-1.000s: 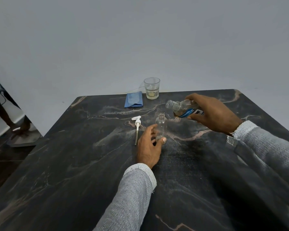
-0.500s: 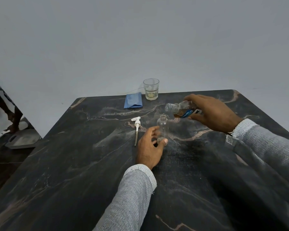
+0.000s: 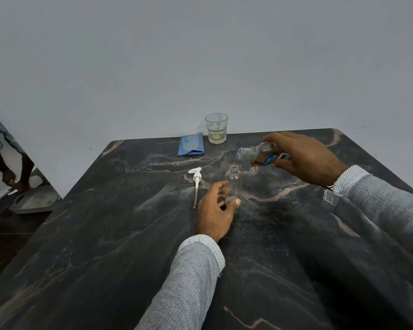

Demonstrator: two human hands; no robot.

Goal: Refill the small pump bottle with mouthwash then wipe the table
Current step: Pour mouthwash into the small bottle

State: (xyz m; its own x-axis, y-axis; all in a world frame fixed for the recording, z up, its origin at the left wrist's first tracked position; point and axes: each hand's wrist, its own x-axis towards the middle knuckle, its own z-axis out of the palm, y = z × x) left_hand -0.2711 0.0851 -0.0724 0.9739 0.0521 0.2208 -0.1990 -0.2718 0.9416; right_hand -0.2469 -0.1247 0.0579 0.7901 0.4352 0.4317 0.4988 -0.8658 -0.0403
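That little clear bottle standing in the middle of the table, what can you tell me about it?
The small pump bottle is clear, plastic by the look of it, with a round body, a short neck and an open mouth. It looks empty. It stands upright on the dark marble table, its base steadied by the left hand. Its white pump lies detached beside it.

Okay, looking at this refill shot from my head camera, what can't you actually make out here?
Head view only:
- Label text on the tilted clear mouthwash bottle: mostly covered by the right hand.
- Base of the small clear empty bottle: hidden behind the left hand's fingers.
- Contents of the clear drinking glass: too small to identify.
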